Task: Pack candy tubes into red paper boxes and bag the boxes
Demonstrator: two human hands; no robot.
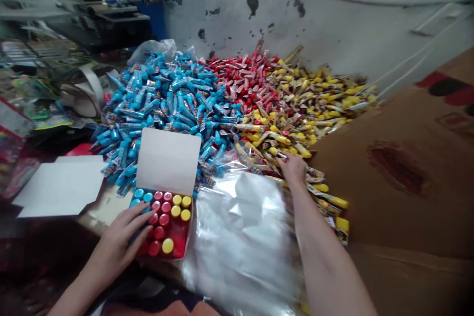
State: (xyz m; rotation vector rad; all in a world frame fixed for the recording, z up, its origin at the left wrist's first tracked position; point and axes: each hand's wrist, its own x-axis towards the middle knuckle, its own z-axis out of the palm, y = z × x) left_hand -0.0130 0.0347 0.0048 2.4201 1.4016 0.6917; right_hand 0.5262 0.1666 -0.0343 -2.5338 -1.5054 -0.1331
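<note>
White card carton [168,160], lid raised, found under the left grip [118,242]: released, fingers spread over glossy red, yellow and blue caps [166,222] in packed rows. Right grip [294,168] blurred at a crinkled clear plastic sheet [240,237], hold undetermined. Loose tubes [166,103] left unpacked in heaps ahead of both grips, on the desk [105,210].
</note>
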